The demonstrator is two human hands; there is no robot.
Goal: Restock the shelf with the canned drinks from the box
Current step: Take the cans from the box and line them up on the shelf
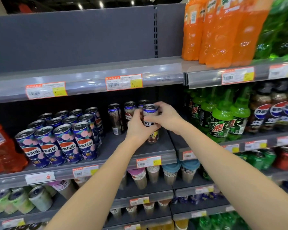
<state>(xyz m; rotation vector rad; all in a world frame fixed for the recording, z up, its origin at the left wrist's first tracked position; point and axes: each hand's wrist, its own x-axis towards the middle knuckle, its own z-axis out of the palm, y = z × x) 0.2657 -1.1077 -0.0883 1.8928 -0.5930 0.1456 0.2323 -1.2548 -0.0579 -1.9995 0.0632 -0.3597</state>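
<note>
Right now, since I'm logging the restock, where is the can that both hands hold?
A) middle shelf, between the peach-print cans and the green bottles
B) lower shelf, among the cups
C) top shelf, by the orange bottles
A: left hand and right hand grip the can, peach-print cans to its left, green bottles to its right.

Upright blue-rimmed brown can (150,112) on grey shelf (121,146), just before three matching cans (115,118).
</note>
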